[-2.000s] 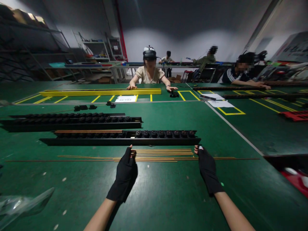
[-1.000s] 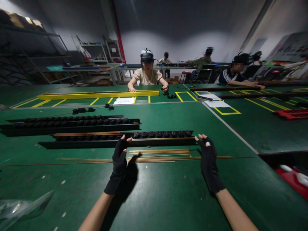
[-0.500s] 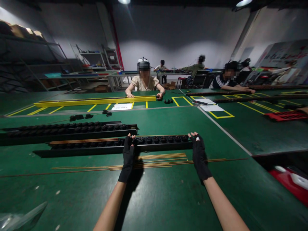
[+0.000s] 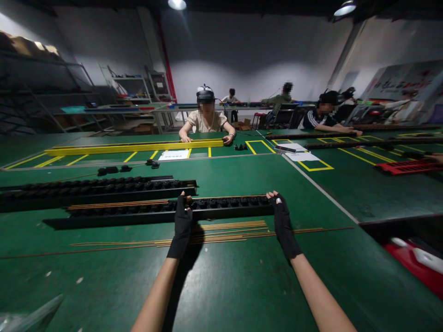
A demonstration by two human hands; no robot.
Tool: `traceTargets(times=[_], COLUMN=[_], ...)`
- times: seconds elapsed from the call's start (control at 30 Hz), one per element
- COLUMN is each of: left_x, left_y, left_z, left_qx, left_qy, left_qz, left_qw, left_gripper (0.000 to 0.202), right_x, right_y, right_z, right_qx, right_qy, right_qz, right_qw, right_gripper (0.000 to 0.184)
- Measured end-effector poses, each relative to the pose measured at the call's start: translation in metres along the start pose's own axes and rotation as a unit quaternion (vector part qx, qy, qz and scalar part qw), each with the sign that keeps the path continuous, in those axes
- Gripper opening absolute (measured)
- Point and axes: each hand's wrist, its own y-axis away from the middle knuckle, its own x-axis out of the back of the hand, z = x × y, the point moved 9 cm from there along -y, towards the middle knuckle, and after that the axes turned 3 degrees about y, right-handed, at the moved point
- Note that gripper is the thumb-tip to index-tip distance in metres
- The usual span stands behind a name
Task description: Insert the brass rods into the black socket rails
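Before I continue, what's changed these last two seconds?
The left hand and right hand moved forward from the loose rods to the nearer black channel, bringing a thin rod, now between them over its right part; their grip is unclear. Opposite, a co-worker's other hand reached the yellow bar. The remaining loose rods and rear black channel stayed.

There are two gloved hands (image 4: 182, 226), one thin rod (image 4: 231, 197) between them, at least two black channels (image 4: 228, 213), one yellow rail (image 4: 134, 148) and two ceiling lamps (image 4: 177, 4).

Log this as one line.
left hand: at left end of thin rod | right hand: at its right end | thin rod: over black rail | loose rods: on table
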Motion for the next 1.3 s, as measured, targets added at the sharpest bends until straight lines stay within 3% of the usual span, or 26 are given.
traceTargets(times=[0.13, 0.67, 0.8, 0.87, 0.97, 1.07, 1.13, 1.2, 1.3], left_x=[-0.001, -0.002, 0.0, -0.008, -0.044, -0.092, -0.111, -0.12, -0.121], left_y=[-0.006, -0.003, 0.005, 0.012, 0.019, 0.021, 0.017, 0.012, 0.005], left_z=[-0.005, 0.0, 0.017, 0.03, 0.046, 0.06, 0.066, 0.068, 0.07], left_qx=[0.003, -0.058, -0.089, -0.103, -0.121, -0.172, -0.206, -0.24, -0.288], left_qy=[0.031, -0.075, -0.171, -0.252, -0.317, -0.353, -0.374, -0.388, -0.399], left_qz=[0.009, 0.025, 0.047, 0.063, 0.05, 0.013, 0.006, -0.002, -0.019], left_qw=[0.999, 0.995, 0.98, 0.96, 0.939, 0.92, 0.904, 0.89, 0.87], left_gripper=[0.061, 0.051, 0.049, 0.048, 0.049, 0.046, 0.042, 0.039, 0.022], right_x=[0.0, -0.007, 0.001, -0.003, -0.04, -0.108, -0.145, -0.171, -0.188], right_y=[-0.004, 0.0, 0.005, 0.01, 0.024, 0.04, 0.048, 0.051, 0.047], right_z=[0.001, -0.017, -0.026, -0.03, -0.037, -0.03, -0.025, -0.021, -0.015], right_qx=[0.009, 0.057, 0.091, 0.124, 0.216, 0.316, 0.368, 0.405, 0.41], right_qy=[0.014, 0.123, 0.193, 0.258, 0.417, 0.505, 0.535, 0.542, 0.544], right_qz=[0.003, -0.022, 0.006, 0.034, 0.043, -0.034, -0.061, -0.073, -0.074], right_qw=[1.0, 0.991, 0.977, 0.957, 0.882, 0.802, 0.758, 0.733, 0.728], right_gripper=[0.053, 0.053, 0.054, 0.054, 0.051, 0.047, 0.044, 0.039, 0.031])
